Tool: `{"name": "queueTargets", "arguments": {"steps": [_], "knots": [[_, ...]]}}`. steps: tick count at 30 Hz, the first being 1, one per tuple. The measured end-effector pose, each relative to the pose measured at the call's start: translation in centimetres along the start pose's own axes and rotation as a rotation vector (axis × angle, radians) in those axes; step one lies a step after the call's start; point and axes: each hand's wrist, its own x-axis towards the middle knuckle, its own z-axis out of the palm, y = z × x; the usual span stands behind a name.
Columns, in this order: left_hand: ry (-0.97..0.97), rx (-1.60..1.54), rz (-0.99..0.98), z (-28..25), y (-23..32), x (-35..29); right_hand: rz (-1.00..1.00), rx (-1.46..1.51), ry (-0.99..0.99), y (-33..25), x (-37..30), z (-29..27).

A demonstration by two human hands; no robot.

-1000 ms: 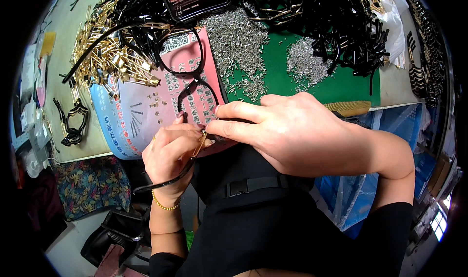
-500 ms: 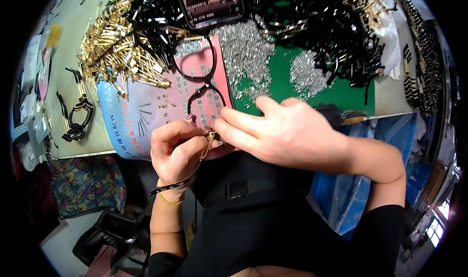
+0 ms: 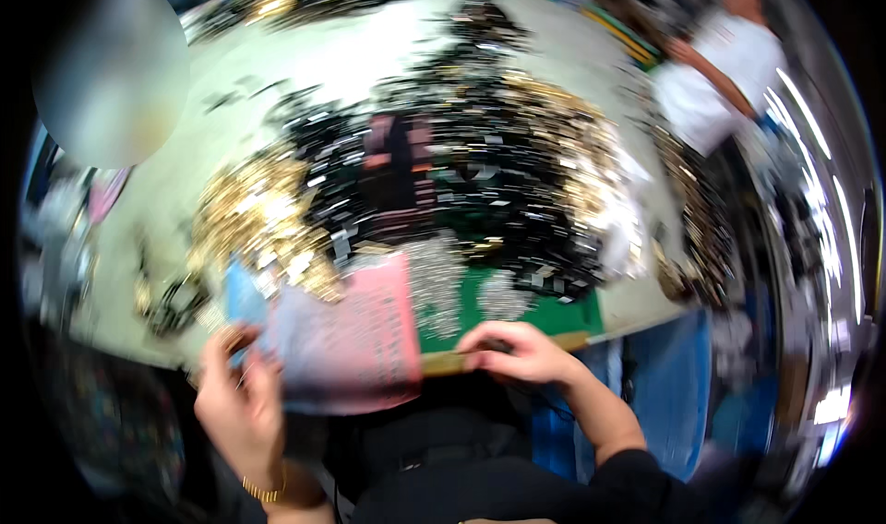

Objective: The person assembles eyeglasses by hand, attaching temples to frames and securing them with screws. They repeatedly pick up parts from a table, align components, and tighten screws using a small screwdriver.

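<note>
Motion smears this view. My left hand [image 3: 242, 399] is raised at the left edge of a blue-and-pink printed sheet [image 3: 365, 339], its fingers bent; I cannot tell what, if anything, is in them. My right hand [image 3: 531, 353] is closed at the table's front edge, around a small dark thing [image 3: 498, 346] too blurred to name. Beyond the right hand, a heap of small silvery pieces [image 3: 503, 295] lies on a green mat [image 3: 572, 316], with a larger silvery heap [image 3: 434, 284] to its left. The glasses frame from before cannot be made out.
Gold-coloured temple arms [image 3: 258, 220] are heaped at left, black ones [image 3: 535, 220] at middle and right. A phone [image 3: 397, 169] stands among them. Dark frames [image 3: 180, 303] lie far left. Blue plastic [image 3: 660, 376] hangs at right. A person in white [image 3: 720, 81] is at upper right.
The view has tilted up and blurred. My hands have parted: the left has gone left, the right to the table's front edge. The glasses frame and temple arm no longer show between them.
</note>
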Motion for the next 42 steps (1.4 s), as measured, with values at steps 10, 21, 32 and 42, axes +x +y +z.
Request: {"name": "queueTargets", "arguments": {"steps": [10,21,32,42], "knots": [[0.028,0.451,0.047,-1.8,-7.4,8.2,-0.166,0.187,0.145,4.1,-0.7,0.3],[-0.188,0.972,0.198,-8.7,-11.2,12.3,-0.199,0.262,0.217,4.2,-1.6,-0.1],[-0.319,0.600,0.619,6.6,-2.9,8.5,0.087,-0.909,0.865,-0.2,-7.2,-6.6],[-0.336,0.676,0.245,9.1,-5.3,4.9,0.036,-0.860,0.855,0.7,-8.8,-6.4]]}}
